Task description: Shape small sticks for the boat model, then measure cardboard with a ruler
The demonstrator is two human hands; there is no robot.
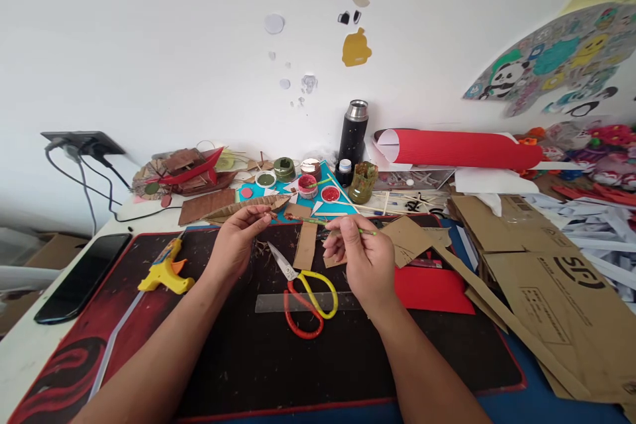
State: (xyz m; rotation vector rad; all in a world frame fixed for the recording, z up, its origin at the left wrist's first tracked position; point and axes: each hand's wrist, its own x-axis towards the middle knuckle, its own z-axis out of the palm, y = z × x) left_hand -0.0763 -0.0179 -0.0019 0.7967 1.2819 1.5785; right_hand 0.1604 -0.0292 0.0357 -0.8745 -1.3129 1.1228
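Observation:
My left hand (237,238) pinches a small reddish-brown piece (273,214), its shape too small to make out. In my right hand (366,257) is a thin paintbrush (318,220) with a green handle, its brown-stained tip pointing left toward that piece. A small gap seems to lie between the two. Below the hands, scissors (309,301) with one red and one yellow handle lie across a clear ruler (268,303). Behind are an open pot of red paint (307,187), its red-smeared lid (330,194) and a green paint pot (285,169).
A yellow glue gun (169,271) and a black phone (82,278) lie at left. A black thermos (354,132) and a murky jar (363,182) stand at the back. Flattened cardboard (561,305) and a red sheet (434,290) lie at right. A red corrugated roll (462,149) rests behind.

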